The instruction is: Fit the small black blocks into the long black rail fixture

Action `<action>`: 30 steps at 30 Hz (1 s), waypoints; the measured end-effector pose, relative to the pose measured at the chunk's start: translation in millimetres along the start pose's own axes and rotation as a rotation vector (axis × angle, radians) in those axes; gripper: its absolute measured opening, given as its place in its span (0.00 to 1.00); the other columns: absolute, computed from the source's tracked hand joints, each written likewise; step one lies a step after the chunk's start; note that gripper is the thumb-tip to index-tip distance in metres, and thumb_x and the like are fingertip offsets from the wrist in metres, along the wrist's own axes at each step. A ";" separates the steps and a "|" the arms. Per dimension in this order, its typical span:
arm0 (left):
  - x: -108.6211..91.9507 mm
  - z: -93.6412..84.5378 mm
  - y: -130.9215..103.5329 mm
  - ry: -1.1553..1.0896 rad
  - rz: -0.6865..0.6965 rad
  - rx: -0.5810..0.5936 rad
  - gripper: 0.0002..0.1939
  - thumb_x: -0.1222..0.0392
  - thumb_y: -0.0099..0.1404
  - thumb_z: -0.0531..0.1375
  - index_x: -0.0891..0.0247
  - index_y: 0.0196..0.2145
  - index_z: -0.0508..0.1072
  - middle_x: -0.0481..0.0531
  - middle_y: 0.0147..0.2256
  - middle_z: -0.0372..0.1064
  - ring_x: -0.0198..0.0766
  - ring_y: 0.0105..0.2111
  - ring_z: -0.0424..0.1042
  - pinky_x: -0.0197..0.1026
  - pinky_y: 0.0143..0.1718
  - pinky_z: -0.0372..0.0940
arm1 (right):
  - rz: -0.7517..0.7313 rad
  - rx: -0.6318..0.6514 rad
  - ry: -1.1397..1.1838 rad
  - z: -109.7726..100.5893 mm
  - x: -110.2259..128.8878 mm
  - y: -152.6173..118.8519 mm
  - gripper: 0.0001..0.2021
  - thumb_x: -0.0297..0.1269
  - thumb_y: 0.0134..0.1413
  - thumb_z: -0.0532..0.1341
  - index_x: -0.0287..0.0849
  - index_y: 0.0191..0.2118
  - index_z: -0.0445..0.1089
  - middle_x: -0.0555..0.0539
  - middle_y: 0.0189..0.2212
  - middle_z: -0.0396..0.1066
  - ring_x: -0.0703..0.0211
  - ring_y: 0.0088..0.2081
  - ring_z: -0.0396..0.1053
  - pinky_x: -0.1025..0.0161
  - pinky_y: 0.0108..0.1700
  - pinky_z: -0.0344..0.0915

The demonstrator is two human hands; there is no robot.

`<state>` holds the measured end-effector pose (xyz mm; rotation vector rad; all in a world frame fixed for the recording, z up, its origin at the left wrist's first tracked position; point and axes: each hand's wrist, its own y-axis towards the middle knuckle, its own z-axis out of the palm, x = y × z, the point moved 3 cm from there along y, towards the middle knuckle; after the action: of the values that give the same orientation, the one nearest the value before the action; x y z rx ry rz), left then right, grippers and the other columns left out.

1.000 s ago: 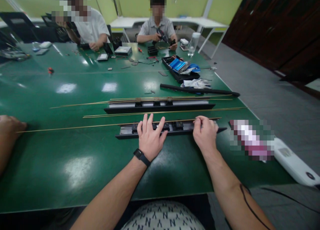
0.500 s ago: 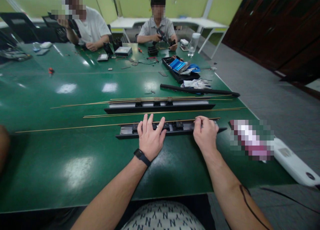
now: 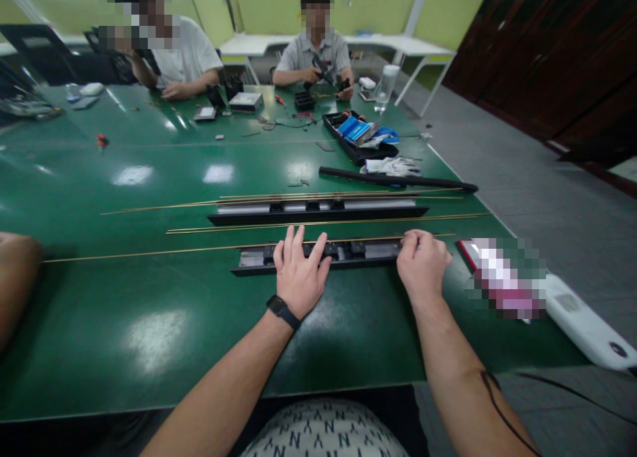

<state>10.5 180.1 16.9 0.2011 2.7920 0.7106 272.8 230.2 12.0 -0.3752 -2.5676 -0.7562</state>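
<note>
My left hand [image 3: 301, 271], wearing a dark wrist band, lies with spread fingers over a long black channel [image 3: 249, 264]. Its fingertips touch the black blocks [image 3: 357, 248] set inside the channel and a thin brass-coloured rod [image 3: 149, 254] along its far edge. At the channel's right end, my right hand [image 3: 423, 264] pinches this rod between thumb and fingers; the rod's tip sticks out to the right. Leftward, the rod stretches far past the channel. My palm hides some of the blocks.
Beyond lie loose thin rods [image 3: 223, 231], a second black channel [image 3: 318, 216] and a black bar [image 3: 423, 180]. Gloves [image 3: 391, 167] and a black tray [image 3: 343, 142] sit farther back. A white device [image 3: 582, 324] is at right. A forearm [image 3: 17, 278] rests at left; two people sit opposite.
My right hand has slid to the right with the rod, whose tip reaches farther out. My left hand has stayed in place. The other person's forearm at left has come farther into view.
</note>
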 end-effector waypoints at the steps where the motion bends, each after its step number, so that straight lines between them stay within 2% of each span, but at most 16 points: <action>1: 0.0 -0.1 0.0 -0.002 0.001 -0.002 0.24 0.49 0.76 0.56 0.51 0.66 0.70 0.68 0.70 0.57 0.61 0.73 0.51 0.65 0.68 0.51 | 0.006 -0.002 -0.006 -0.2 -0.8 0.6 0.17 0.42 0.67 0.50 0.43 0.43 0.75 0.39 0.41 0.78 0.44 0.47 0.68 0.48 0.52 0.55; 16: 0.2 0.6 0.2 -0.011 -0.009 -0.006 0.25 0.50 0.75 0.57 0.52 0.67 0.70 0.69 0.70 0.57 0.62 0.73 0.52 0.65 0.68 0.52 | 0.067 0.010 -0.060 -2.6 -7.3 4.4 0.18 0.41 0.67 0.50 0.43 0.44 0.76 0.38 0.42 0.78 0.42 0.49 0.68 0.47 0.52 0.54; 30: 0.2 0.8 0.4 -0.017 -0.006 -0.005 0.24 0.50 0.75 0.58 0.51 0.66 0.70 0.67 0.69 0.58 0.60 0.73 0.53 0.65 0.68 0.51 | 0.070 0.031 -0.031 -2.1 -4.2 2.9 0.16 0.40 0.66 0.50 0.44 0.43 0.75 0.40 0.42 0.78 0.44 0.49 0.68 0.48 0.53 0.53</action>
<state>10.6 180.8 16.4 0.1966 2.7736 0.7118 278.3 230.8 12.9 -0.4684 -2.5775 -0.6895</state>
